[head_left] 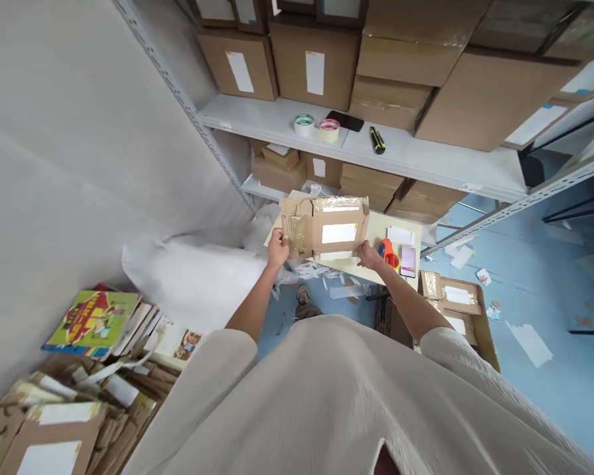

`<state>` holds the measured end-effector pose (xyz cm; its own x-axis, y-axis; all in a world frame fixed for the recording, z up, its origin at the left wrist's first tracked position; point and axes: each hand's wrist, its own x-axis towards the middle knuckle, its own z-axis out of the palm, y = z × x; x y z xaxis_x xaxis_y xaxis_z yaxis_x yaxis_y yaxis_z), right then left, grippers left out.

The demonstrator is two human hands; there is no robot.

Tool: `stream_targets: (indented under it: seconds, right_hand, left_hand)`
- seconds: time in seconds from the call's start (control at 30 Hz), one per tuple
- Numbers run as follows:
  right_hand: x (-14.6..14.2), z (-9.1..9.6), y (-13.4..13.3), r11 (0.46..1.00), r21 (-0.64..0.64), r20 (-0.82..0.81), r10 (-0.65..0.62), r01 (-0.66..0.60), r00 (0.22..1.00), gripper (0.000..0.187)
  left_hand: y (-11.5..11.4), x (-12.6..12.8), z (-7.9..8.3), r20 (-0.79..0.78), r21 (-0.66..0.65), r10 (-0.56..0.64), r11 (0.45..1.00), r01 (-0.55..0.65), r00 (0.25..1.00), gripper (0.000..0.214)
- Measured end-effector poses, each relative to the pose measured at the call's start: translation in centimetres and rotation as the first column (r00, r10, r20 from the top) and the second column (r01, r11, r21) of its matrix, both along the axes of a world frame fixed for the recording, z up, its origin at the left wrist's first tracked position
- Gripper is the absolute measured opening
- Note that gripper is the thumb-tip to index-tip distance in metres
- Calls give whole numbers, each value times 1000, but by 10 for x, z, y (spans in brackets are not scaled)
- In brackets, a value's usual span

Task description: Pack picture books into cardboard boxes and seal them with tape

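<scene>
The flattened cardboard box [325, 227] spans between left hand [278, 249] and right hand [369, 254], each grip clamped on an edge.

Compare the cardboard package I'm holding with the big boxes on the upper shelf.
The cardboard package is flat and torn open, with ragged flaps; the shelf boxes are bulky and closed. The package is held between the left hand and right hand; the boxes sit stacked. Both are brown cardboard with white labels.
</scene>
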<state>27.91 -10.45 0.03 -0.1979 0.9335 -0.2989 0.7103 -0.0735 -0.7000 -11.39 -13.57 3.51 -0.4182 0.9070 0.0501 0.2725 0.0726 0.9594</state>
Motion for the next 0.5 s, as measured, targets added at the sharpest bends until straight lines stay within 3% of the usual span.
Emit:
stream_targets:
  seconds: [0.1,0.2,0.33,0.5]
  right_hand:
    - [2,6,11,997,-52,21,-54,55,998,30]
    - [-3,17,29,983,59,-4,-175,174,985,35]
    - [-9,28,56,926,107,-109,-351,362,930,34]
    - [-16,23,75,856,175,-107,-475,487,874,30]
  left_hand:
    - [33,-2,-6,-21,-10,-54,998,54,998,22]
    - [68,-8,-13,-31,-28,-160,987,159,987,19]
    - [114,-12,-26,-23,-67,-269,961,267,963,14]
    - [169,-4,-41,-19,-133,-324,939,319,946,18]
